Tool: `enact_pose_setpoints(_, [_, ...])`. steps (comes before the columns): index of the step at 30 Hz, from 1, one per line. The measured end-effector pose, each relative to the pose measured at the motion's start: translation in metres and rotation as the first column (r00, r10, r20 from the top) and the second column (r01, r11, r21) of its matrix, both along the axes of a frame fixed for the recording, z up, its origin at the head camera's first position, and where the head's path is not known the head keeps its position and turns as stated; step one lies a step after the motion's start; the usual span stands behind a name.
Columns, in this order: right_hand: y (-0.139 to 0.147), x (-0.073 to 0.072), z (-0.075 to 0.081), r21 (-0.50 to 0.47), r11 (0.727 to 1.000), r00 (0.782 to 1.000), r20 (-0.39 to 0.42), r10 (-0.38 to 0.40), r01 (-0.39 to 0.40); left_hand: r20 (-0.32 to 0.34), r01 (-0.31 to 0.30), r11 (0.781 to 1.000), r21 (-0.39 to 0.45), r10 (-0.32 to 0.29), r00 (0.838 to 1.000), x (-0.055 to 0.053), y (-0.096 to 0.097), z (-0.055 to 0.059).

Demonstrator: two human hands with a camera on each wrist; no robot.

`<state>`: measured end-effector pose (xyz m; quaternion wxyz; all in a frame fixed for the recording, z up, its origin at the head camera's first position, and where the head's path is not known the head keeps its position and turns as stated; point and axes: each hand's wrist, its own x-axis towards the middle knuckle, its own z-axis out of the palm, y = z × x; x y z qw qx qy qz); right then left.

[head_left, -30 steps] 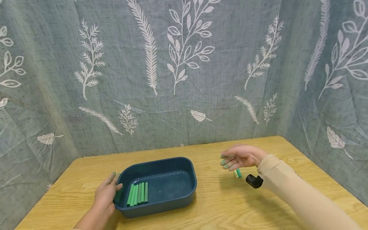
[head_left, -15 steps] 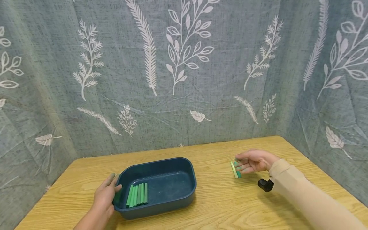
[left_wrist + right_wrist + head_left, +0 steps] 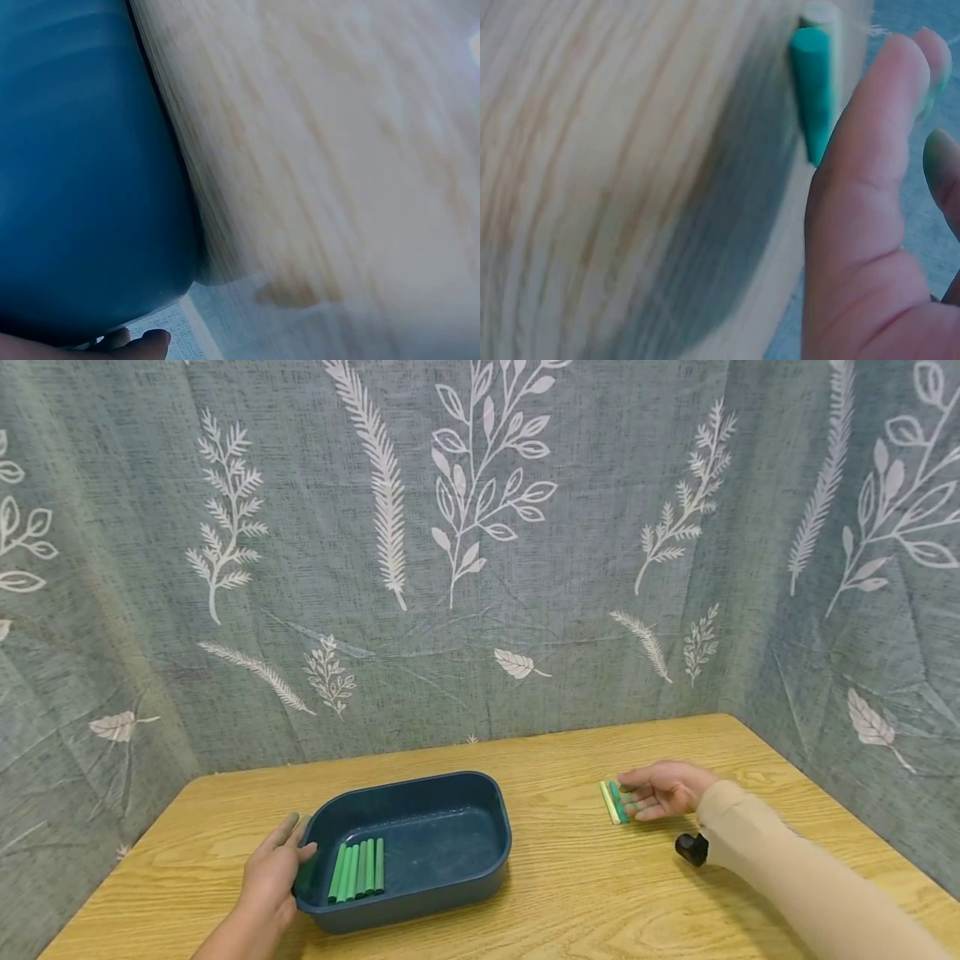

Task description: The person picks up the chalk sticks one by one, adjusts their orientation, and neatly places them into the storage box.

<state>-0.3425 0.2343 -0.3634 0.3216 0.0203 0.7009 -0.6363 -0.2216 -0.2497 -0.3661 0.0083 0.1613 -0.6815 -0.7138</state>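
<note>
My left hand [image 3: 272,867] holds the left end of a dark blue rectangular tub [image 3: 420,893], thumb over the rim. Several green chalk sticks [image 3: 356,870] lie side by side in the tub's left part. On the right of the table, my right hand [image 3: 663,791] hovers beside two more chalks, its fingers loosely bent and holding nothing. One is a pale yellow chalk [image 3: 609,803]; the other, a teal chalk [image 3: 618,802], is nearer the fingertips, partly covered in the head view. The right wrist view shows the teal chalk [image 3: 812,90] beside the fingers. Green dust marks the fingertips.
Both chalks lie on the wood-grain table [image 3: 555,860], to the right of the tub. A grey-green leaf-patterned curtain [image 3: 420,677] stands behind the table and at both sides. A black device [image 3: 692,849] sits at the right wrist.
My right hand moved right and slightly down, past the two chalks, uncovering the yellow one and then much of the teal one. The left hand stays at the tub.
</note>
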Motion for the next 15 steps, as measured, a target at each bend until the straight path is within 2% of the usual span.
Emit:
enact_pose_setpoints(9, [-0.0066,-0.0075,-0.0098,0.096,0.993,0.997,0.015,-0.074,0.072,0.002,0.002,1.000,-0.001,-0.002,1.000,-0.0006,-0.0002,0.0008])
enact_pose_setpoints(15, [-0.0104,-0.0106,-0.0103,0.202,0.974,0.995,-0.019,-0.100,0.102,-0.001,-0.003,1.000,0.011,0.003,1.000,-0.0004,0.0011,0.0009])
